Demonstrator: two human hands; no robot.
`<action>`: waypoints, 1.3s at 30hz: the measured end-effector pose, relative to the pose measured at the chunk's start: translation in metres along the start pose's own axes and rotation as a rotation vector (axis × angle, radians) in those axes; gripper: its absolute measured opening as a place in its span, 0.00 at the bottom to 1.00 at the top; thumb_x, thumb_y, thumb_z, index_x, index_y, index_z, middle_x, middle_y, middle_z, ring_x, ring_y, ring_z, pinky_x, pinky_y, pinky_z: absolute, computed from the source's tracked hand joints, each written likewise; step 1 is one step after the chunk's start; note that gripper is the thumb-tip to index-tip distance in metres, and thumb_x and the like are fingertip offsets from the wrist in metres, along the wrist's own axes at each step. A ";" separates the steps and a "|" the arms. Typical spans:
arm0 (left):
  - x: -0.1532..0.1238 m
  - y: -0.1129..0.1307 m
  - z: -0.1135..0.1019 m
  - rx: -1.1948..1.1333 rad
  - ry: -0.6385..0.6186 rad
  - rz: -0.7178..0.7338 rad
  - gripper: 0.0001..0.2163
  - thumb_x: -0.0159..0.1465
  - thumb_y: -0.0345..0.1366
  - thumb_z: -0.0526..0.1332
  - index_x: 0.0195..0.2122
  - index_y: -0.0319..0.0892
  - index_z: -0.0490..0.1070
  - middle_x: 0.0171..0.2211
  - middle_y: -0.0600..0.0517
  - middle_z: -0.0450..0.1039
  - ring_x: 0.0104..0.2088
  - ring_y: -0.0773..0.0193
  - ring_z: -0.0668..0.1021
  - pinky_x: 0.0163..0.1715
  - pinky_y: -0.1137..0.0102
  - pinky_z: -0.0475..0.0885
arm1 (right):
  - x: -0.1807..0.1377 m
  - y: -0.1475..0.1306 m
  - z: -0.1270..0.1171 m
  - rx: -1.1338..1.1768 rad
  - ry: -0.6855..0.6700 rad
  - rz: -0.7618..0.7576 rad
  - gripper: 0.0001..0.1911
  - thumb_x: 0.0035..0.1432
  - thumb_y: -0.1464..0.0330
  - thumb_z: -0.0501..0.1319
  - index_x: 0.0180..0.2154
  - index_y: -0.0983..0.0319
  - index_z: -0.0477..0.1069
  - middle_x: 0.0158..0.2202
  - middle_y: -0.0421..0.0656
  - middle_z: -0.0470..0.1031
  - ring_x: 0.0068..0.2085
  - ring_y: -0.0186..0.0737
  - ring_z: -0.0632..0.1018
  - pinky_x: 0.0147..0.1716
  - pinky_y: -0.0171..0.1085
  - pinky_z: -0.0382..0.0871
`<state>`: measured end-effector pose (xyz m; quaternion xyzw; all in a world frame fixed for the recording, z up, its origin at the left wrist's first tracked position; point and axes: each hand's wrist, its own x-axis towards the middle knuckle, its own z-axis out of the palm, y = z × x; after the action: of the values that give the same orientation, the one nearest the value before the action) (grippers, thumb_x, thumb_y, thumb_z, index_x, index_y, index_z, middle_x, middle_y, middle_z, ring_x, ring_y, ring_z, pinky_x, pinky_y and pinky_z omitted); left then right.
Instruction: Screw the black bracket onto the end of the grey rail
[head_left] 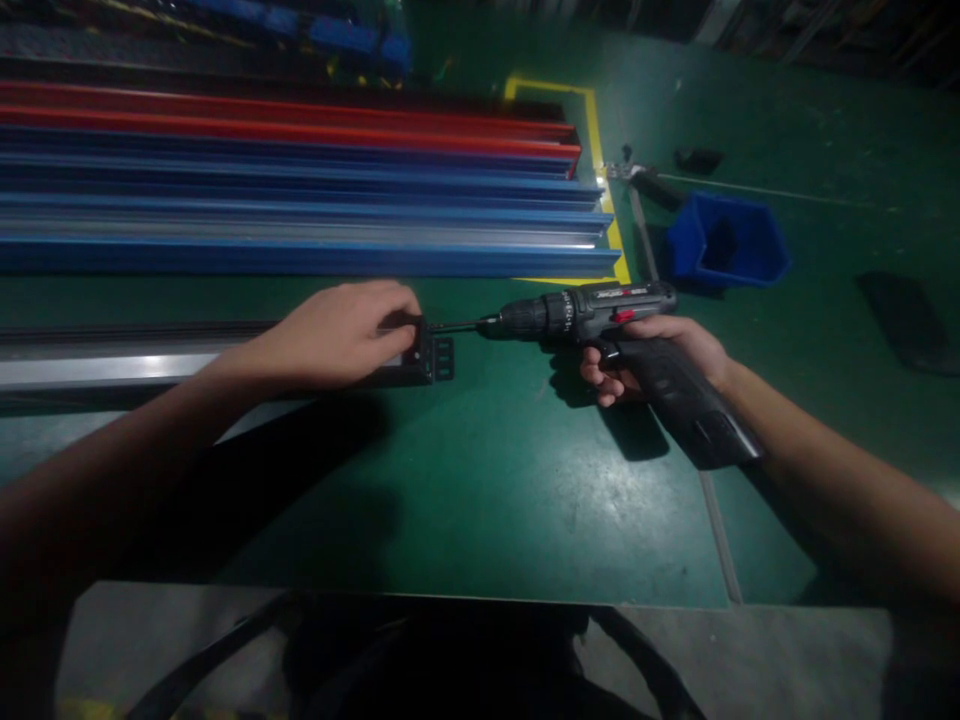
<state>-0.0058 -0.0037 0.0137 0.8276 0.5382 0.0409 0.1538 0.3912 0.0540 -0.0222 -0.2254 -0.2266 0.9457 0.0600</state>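
My right hand (pixel 667 350) is wrapped around the grip of a black cordless drill (pixel 585 308), which lies level and points left. Its long driver bit (pixel 456 326) meets the end of a dark metal rail (pixel 150 367) with a silvery strip along it. At that end is a black end bracket (pixel 444 358) with slots in its tab. My left hand (pixel 349 330) closes over the rail's end, thumb and fingers around it just behind the bracket. The screw at the bit's tip is too small to make out.
Blue channel profiles (pixel 300 258) and a red channel profile (pixel 300 125) lie parallel behind the rail, ending at yellow floor-style tape (pixel 616 250). A blue bin (pixel 727 240) stands at the right, near a dark tool (pixel 656 185). The green table's front edge (pixel 450 598) runs before me.
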 end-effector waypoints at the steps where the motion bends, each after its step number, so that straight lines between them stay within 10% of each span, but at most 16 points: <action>1: 0.000 0.000 0.000 0.001 0.001 -0.002 0.15 0.69 0.47 0.52 0.44 0.44 0.73 0.43 0.47 0.76 0.41 0.53 0.76 0.39 0.63 0.65 | 0.000 0.000 0.000 -0.001 -0.009 -0.005 0.22 0.64 0.62 0.60 0.52 0.72 0.68 0.46 0.53 0.79 0.46 0.45 0.81 0.52 0.44 0.74; 39: 0.000 -0.006 0.004 -0.030 0.022 0.027 0.13 0.71 0.46 0.53 0.44 0.45 0.72 0.42 0.50 0.75 0.40 0.56 0.76 0.38 0.65 0.65 | 0.000 0.001 0.008 -0.035 0.103 0.007 0.21 0.61 0.60 0.62 0.48 0.69 0.70 0.43 0.51 0.79 0.41 0.43 0.81 0.49 0.44 0.75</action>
<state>-0.0098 -0.0027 0.0079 0.8319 0.5281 0.0602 0.1595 0.3879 0.0500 -0.0162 -0.2758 -0.2387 0.9289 0.0646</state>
